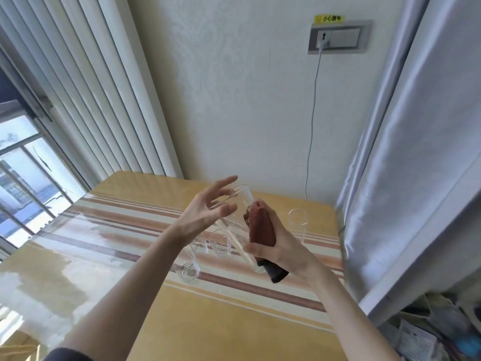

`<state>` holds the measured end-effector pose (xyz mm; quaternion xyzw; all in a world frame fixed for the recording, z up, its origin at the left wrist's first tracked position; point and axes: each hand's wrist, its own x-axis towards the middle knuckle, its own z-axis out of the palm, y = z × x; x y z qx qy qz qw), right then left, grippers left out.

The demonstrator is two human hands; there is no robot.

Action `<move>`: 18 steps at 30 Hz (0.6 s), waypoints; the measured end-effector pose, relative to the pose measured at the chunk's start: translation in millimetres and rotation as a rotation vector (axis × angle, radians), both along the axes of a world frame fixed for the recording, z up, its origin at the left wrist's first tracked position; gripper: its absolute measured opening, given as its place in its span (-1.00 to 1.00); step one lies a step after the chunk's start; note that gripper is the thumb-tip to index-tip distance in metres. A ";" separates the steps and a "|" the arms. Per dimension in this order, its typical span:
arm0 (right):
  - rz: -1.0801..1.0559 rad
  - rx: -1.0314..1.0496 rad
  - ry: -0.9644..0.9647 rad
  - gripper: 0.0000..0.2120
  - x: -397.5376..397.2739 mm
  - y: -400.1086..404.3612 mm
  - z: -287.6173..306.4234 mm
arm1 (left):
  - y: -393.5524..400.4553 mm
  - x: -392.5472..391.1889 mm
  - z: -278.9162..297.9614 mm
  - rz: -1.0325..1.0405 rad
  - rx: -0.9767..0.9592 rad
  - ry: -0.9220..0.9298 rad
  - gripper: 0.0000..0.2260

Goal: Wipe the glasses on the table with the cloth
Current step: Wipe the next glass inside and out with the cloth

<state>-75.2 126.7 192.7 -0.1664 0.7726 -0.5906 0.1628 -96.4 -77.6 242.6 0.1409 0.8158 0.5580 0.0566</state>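
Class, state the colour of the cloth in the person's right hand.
Reddish brown cloth, darker at its lower end; head view.

Bright daylight from window (23,162); wide-angle distortion

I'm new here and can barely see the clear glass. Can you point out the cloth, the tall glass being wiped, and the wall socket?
Cloth (261,225): head view, on its reddish middle above the gripping fingers.
Tall glass (243,196): head view, on its upper wall near the rim.
Socket (323,37): head view, on the white face above the plug.

left hand (208,207) fingers spread; right hand (279,246) fingers curled.
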 end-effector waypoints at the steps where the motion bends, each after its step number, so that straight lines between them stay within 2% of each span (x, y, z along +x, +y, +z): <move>1: 0.034 -0.031 -0.045 0.00 0.1 1.2 -1.1 | -0.8 -0.6 1.0 -0.001 0.012 -0.005 -0.32; 5: 0.057 -0.236 -0.143 -0.04 8.7 -1.8 -5.4 | -2.2 -2.4 7.6 -0.008 0.016 0.003 -0.26; 8: -0.078 -0.390 -0.103 -0.15 16.2 -15.9 -10.2 | 4.2 0.1 11.4 0.066 0.047 0.002 -0.08; 10: -0.219 -0.423 -0.030 -0.21 17.4 -26.4 -11.2 | 18.7 6.6 12.2 0.198 0.100 0.003 -0.09; 12: -0.380 -0.337 0.103 -0.24 17.0 -34.4 -10.7 | 41.7 13.7 10.4 0.337 0.166 -0.028 -0.13; 14: -0.508 -0.138 0.261 -0.22 15.4 -40.4 -9.7 | 61.4 15.3 4.8 0.432 0.173 -0.042 -0.08; 16: -0.555 -0.010 0.346 -0.16 15.7 -42.8 -8.9 | 68.9 10.7 0.2 0.526 0.202 -0.032 -0.03; 18: -0.516 -0.013 0.393 -0.18 18.5 -40.0 -8.2 | 66.4 7.7 3.5 0.535 0.221 -0.013 -0.09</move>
